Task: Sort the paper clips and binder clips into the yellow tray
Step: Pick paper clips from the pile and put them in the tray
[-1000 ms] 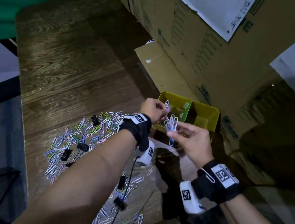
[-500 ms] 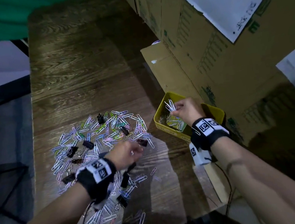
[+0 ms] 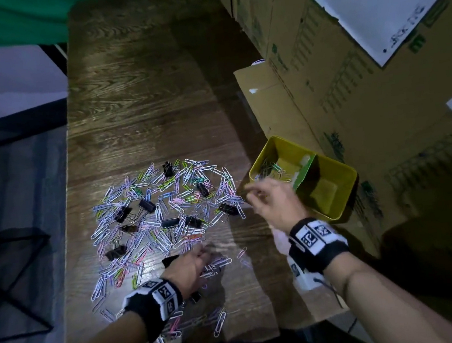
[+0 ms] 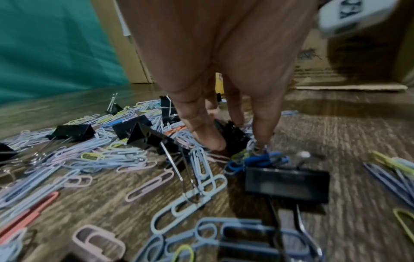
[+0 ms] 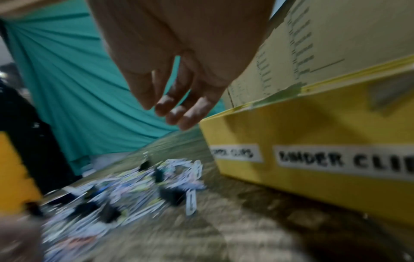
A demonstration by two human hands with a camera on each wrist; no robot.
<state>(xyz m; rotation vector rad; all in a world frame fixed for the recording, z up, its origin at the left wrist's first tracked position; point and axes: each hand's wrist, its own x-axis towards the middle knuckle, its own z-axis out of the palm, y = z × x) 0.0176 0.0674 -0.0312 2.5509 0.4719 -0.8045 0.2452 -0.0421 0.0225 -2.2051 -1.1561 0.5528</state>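
The yellow tray point(image 3: 331, 187) stands at the right edge of the worktop point(image 3: 140, 96), split by a green divider point(image 3: 305, 172): the far compartment holds a small heap of paper clips point(image 3: 271, 169), the near one shows bare. Most paper clips and black binder clips point(image 3: 147, 205) lie scattered on the worktop left of it. Half a second ago the right hand point(image 3: 275, 203) was over the tray with a bunch of clips; now it hangs beside it, fingers point(image 5: 179, 106) released and empty. The left hand point(image 3: 190, 267) has moved down into the near clips, fingers point(image 4: 201, 131) pinching a blue and yellow cluster point(image 4: 253, 156).
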